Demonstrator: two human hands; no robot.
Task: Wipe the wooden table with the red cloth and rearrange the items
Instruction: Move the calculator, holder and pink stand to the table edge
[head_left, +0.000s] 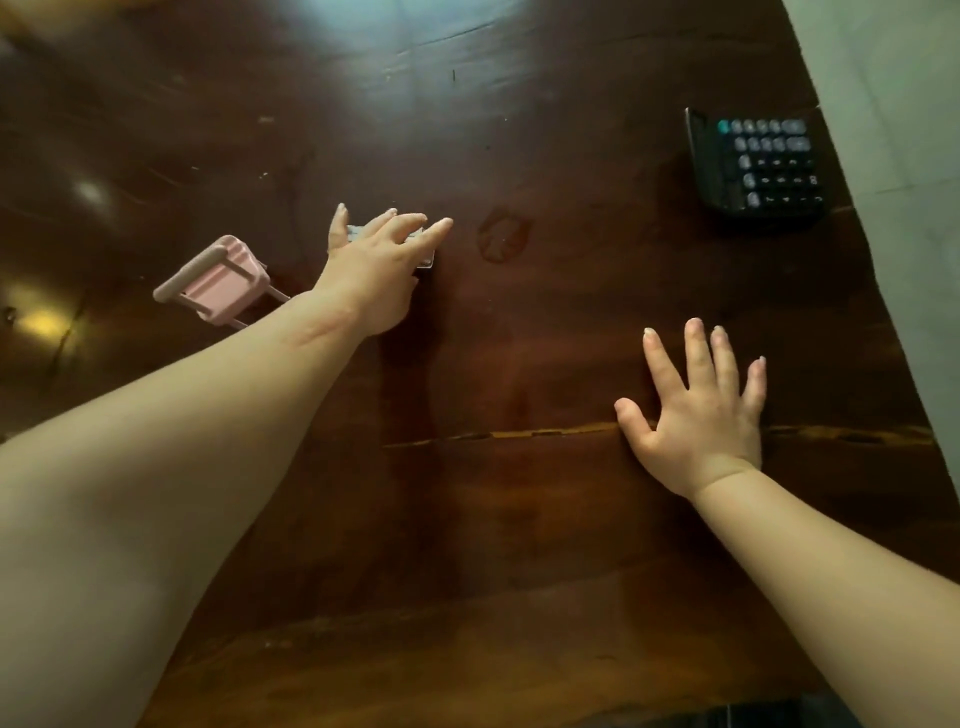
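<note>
The person is leaning over the wooden table (519, 519); the red cloth is not showing anywhere, so I think the wiping part is not the step going on now, and the step in hand is moving the items around. The left hand (374, 270) is reaching out toward 11 o'clock from the middle of the view; it is lying over a small flat silvery thing (423, 258), maybe a card or little case, and the fingers (410, 226) are spreading over its top while the thumb is going around its far side; I cannot tell if the hand is really squeezing it yet or only touching it. The right hand (701, 410) is lying flat on the wood at about 4 o'clock, with fingers wide apart and holding nothing; it looks like it is helping the person lean. A pink stand (215, 283) is lying tipped on its side at 9 o'clock, just beside the left wrist; a black calculator (763, 166) is sitting at 2 o'clock, near the table edge and well apart from both hands. Next, I think the left hand needs to pinch the silvery thing by its edges and lift or slide it to a neat spot; it is thin, so getting a fingertip under it could be tricky.
</note>
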